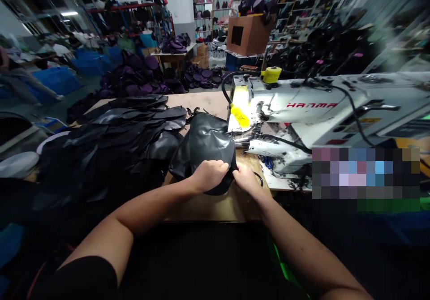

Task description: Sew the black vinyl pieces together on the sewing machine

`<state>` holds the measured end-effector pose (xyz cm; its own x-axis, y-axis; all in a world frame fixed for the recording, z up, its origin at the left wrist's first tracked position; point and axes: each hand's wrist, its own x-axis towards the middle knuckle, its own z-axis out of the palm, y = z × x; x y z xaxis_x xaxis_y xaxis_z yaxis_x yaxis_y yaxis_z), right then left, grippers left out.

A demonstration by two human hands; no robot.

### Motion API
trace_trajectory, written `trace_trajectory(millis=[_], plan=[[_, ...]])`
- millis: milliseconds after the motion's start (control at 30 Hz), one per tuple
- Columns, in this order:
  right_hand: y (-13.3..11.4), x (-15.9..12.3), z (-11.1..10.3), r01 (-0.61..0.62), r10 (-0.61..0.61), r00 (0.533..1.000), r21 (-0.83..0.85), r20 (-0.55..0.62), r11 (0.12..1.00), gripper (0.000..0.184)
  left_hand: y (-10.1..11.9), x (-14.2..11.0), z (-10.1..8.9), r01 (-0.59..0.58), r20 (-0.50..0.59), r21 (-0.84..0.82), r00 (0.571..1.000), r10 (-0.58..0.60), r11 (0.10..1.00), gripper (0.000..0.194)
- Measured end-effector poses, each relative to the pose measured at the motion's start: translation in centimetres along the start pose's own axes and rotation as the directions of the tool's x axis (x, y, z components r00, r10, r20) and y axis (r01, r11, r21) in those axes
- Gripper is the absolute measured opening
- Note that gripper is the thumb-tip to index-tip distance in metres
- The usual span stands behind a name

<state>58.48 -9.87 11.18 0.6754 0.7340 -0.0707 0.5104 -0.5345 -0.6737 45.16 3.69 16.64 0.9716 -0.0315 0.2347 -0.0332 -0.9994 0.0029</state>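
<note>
A black, shiny leather-like piece [205, 145] bulges up on the wooden table [208, 99], just left of the needle area of a white sewing machine [302, 112]. My left hand [210, 174] is closed on the near edge of this piece, fingers curled over it. My right hand [247, 179] pinches the same edge from the right, close beside the left hand. Both hands sit at the table's front, near the machine's lit needle zone [240, 112].
A big heap of black cut pieces [117, 134] covers the table's left half. A yellow spool [272, 74] stands on the machine. Purple and black bags [141, 74] pile on the floor behind, with a cardboard box [250, 33] and shelves further back.
</note>
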Motion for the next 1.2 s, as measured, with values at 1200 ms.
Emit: trace_trajectory(millis=[1200], plan=[[-2.3, 5.1, -3.7, -0.193, 0.159, 0.981, 0.476, 0.111, 0.858, 0.02, -1.8, 9.1, 0.9, 0.02, 0.062, 0.107, 0.998, -0.026, 0.994, 0.029]])
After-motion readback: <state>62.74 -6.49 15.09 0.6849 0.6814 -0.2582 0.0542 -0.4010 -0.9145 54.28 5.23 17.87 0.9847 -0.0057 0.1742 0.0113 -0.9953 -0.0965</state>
